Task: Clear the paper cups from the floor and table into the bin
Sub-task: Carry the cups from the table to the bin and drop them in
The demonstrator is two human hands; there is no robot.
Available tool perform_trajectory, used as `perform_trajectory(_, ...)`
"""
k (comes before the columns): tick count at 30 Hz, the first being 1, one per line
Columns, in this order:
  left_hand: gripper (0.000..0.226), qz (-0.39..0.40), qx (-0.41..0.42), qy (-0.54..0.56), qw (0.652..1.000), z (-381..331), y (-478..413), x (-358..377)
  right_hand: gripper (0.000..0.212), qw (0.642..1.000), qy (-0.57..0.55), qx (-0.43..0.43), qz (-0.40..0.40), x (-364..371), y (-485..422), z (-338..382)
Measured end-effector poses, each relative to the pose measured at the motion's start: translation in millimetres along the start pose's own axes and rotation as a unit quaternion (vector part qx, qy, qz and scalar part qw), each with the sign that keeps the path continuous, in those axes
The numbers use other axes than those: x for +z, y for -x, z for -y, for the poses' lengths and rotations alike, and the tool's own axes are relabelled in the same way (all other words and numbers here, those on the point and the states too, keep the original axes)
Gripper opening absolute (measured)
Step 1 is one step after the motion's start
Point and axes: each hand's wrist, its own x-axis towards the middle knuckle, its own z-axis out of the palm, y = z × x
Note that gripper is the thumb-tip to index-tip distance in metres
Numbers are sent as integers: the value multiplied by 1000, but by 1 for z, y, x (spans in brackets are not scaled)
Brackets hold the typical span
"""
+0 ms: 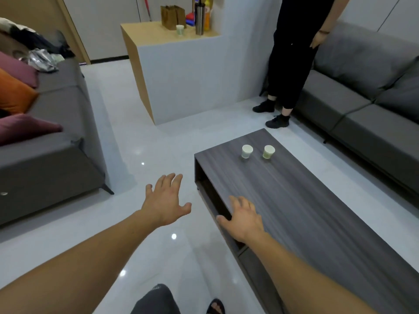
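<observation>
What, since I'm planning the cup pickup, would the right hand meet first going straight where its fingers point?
Probably nothing but bare coffee table top: the right hand points along the table's left edge, passing left of the left paper cup. Depth unclear.

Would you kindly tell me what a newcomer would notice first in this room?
Two open hands stretch forward: the left hand over the pale floor, the right hand over the near edge of the dark coffee table. Farther along that table a white cup and a greenish cup stand upright side by side, apart. Beyond, a person in black stands by the grey sofa on the right.
</observation>
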Motion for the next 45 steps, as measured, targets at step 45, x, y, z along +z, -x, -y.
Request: perform_trajectory(45, 90, 258, 156, 97, 949, -132, -625, 239, 78, 964, -218, 150, 30, 12, -626, -194)
